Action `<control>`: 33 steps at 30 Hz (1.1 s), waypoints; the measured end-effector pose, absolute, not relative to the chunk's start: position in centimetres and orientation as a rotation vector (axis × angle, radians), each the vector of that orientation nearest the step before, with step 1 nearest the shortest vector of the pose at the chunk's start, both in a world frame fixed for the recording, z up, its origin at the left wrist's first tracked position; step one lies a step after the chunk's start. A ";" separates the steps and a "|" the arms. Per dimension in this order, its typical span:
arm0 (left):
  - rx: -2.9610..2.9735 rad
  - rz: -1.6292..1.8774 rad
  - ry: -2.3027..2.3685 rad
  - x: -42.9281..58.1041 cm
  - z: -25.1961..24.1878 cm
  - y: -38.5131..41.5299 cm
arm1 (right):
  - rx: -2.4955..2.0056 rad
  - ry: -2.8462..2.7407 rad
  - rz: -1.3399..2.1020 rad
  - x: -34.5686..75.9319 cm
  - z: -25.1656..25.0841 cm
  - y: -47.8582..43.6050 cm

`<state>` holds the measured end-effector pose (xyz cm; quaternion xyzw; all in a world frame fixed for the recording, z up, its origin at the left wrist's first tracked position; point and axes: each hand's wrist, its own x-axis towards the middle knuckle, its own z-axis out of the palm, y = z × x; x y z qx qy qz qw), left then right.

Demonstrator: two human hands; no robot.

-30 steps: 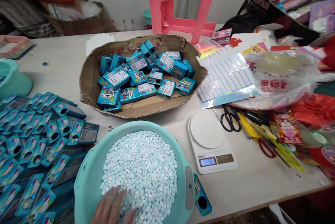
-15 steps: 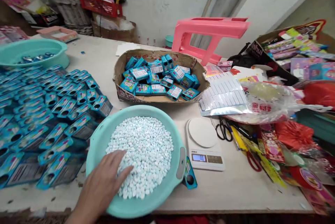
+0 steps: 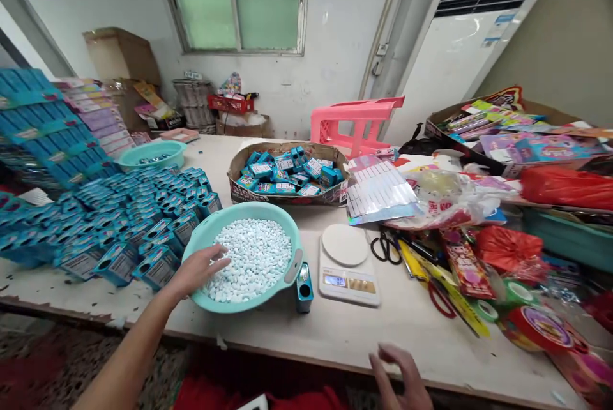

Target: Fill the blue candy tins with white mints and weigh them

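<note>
My left hand (image 3: 201, 269) reaches over the left rim of a turquoise basin (image 3: 225, 308), fingers apart at the edge of a heap of small white and pale blue candies (image 3: 256, 253). Nothing shows in its grasp. My right hand (image 3: 401, 377) hovers at the table's front edge, fingers loosely curled and apart, holding nothing visible. Between the basin and a white kitchen scale (image 3: 349, 269) stands one small blue box (image 3: 304, 290) with a dark round hole on top. Rows of similar blue boxes (image 3: 160, 266) fill the left side.
Behind the basin sits a cardboard tray (image 3: 268, 200) of blue boxes. Black-handled scissors (image 3: 385, 249), a yellow cutter (image 3: 412, 258) and a plastic bag (image 3: 438, 196) lie right of the scale. A pink stool (image 3: 354, 113) rises at the back; a second basin (image 3: 179, 149) stands far left.
The camera view has tilted up and widened, bringing the window and air conditioner into view. My right hand has come into sight at the bottom. My left hand stays at the basin.
</note>
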<state>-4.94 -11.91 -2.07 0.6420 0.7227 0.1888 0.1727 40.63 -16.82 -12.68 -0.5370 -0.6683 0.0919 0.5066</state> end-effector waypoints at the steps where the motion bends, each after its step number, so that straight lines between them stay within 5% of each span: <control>1: 1.799 0.597 2.057 -5.0 -1.7 -11.6 | -1.224 -1.650 0.196 40.7 -11.7 -15.2; 16: 1.957 0.736 2.482 -5.4 2.1 10.7 | -0.940 -2.289 -0.235 29.5 -0.7 15.8; 25: 1.778 0.549 2.468 -9.8 0.5 23.5 | -0.875 -2.464 -0.218 28.4 -3.9 18.7; 33: 1.921 0.416 2.098 -6.7 -0.2 23.6 | -0.897 -2.517 -0.117 27.2 -4.3 19.9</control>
